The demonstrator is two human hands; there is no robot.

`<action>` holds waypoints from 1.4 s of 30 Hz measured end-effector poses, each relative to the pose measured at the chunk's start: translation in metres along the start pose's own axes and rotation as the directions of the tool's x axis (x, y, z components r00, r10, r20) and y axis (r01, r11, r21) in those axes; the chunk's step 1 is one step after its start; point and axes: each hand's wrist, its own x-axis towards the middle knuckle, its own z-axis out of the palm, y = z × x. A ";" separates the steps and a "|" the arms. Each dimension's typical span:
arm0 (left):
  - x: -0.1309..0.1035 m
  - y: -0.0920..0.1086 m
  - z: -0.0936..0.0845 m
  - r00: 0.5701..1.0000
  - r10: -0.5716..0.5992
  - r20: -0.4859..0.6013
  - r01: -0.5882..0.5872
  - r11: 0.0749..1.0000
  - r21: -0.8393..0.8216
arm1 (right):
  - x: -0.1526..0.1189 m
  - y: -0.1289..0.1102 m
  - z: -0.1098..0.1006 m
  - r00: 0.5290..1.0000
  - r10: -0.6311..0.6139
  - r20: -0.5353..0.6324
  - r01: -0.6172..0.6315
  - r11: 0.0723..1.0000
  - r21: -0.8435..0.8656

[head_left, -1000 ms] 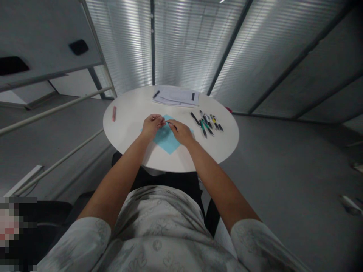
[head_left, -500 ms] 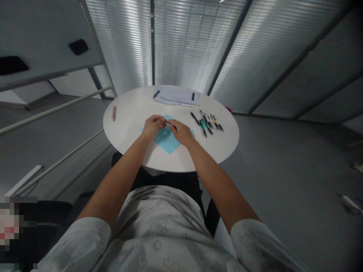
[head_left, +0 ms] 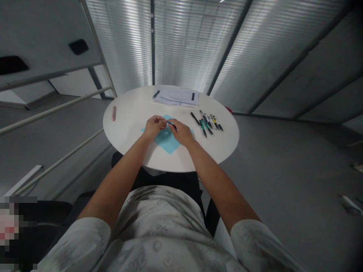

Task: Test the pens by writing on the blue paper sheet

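Over a light blue sheet of paper point(head_left: 170, 145) on the round white table point(head_left: 127, 113), both hands meet at a slim dark pen point(head_left: 172, 124). My right hand point(head_left: 181, 131) is closed around its barrel, and the fingers cover much of it. Thumb and fingers of my left hand point(head_left: 154, 125) pinch the pen's far end; whether a small loose part is between them is too small to tell. The blue sheet lies with one corner toward me, partly under both hands. To the right lie several pens, among them green ones point(head_left: 203, 128), black ones point(head_left: 195, 119) and a yellow one point(head_left: 214, 121).
At the table's back is a stack of white papers point(head_left: 176, 96) with a dark pen point(head_left: 156, 93) on it. A pinkish stick-like object point(head_left: 114, 113) lies near the left edge. Metal rails point(head_left: 56, 110) stand left of the table, and blinds point(head_left: 184, 45) hang behind it.
Both hands stay over the blue sheet. The left fingers have shifted slightly right, and the pen has turned a little in the right hand. Everything else is where it was.
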 end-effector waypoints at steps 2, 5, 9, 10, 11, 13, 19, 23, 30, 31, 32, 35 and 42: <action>-0.001 0.000 -0.001 1.000 0.000 0.014 0.000 1.000 0.008 | 0.000 -0.001 0.000 0.999 0.034 0.010 -0.034 0.999 -0.004; -0.002 0.002 -0.001 1.000 -0.018 0.022 0.017 0.999 0.030 | 0.000 -0.001 0.000 0.999 0.050 0.006 -0.050 0.999 0.005; -0.004 0.003 -0.001 0.999 -0.030 0.030 0.028 0.999 0.043 | 0.000 0.001 0.001 0.998 0.065 -0.005 -0.065 0.997 0.036; -0.005 0.003 -0.001 0.999 -0.030 0.034 0.029 0.999 0.042 | 0.000 0.001 0.001 0.998 0.066 -0.007 -0.066 0.997 0.045; -0.005 0.003 -0.001 0.999 -0.030 0.041 0.028 0.999 0.041 | 0.000 0.001 0.001 0.998 0.066 -0.009 -0.065 0.996 0.055; -0.005 0.003 -0.001 0.998 -0.026 0.050 0.025 0.999 0.036 | 0.000 0.000 0.000 0.998 0.062 -0.011 -0.061 0.995 0.073; -0.005 0.001 -0.002 0.998 -0.025 0.057 0.023 0.999 0.021 | 0.001 0.001 0.001 0.997 0.071 -0.028 -0.067 0.991 0.117; -0.003 -0.002 -0.003 0.997 0.015 0.081 -0.025 0.993 0.115 | 0.001 0.003 0.003 0.998 0.050 -0.036 -0.045 0.992 0.118; -0.004 -0.001 -0.009 0.938 0.347 0.016 -0.237 0.606 0.760 | 0.002 0.006 0.004 0.992 0.080 -0.097 -0.071 0.992 0.100; -0.006 0.000 -0.009 0.924 0.382 0.015 -0.228 0.521 0.823 | 0.003 0.007 0.004 0.990 0.093 -0.102 -0.084 0.992 0.095; -0.008 0.000 -0.008 0.916 0.402 0.016 -0.215 0.456 0.864 | 0.003 0.007 0.004 0.989 0.107 -0.107 -0.098 0.991 0.089; -0.014 -0.003 -0.007 0.925 0.376 0.059 -0.212 0.382 0.899 | 0.004 0.009 0.004 0.982 0.141 -0.125 -0.134 0.989 0.068; -0.012 -0.018 -0.012 0.966 0.191 0.175 -0.248 0.491 0.835 | 0.004 0.009 0.003 0.980 0.169 -0.108 -0.165 0.985 0.042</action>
